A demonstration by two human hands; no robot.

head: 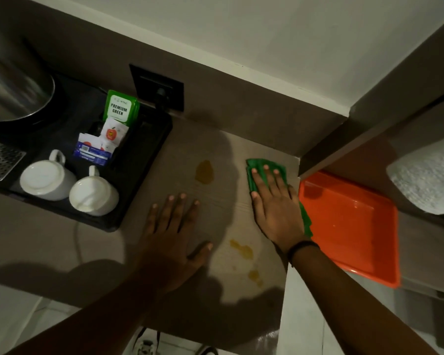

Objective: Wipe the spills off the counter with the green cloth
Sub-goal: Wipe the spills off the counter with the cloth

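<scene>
Pressing the green cloth (265, 172) flat beneath my open right hand (274, 201) at the surface's (215, 216) far right, left hand (174, 226) empty and splayed, I risk smearing the yellow spills (204, 171) toward the orange tray (349, 226).

The pale bench (215, 219) carries a black tray (141, 180), with yellow spills (204, 171) just right of the tray, the green cloth (256, 165) farther right, both hands (174, 231) pressed flat.

green cloth (265, 172) mostly under right hand (274, 208), kettle (13, 80) cut off
</scene>
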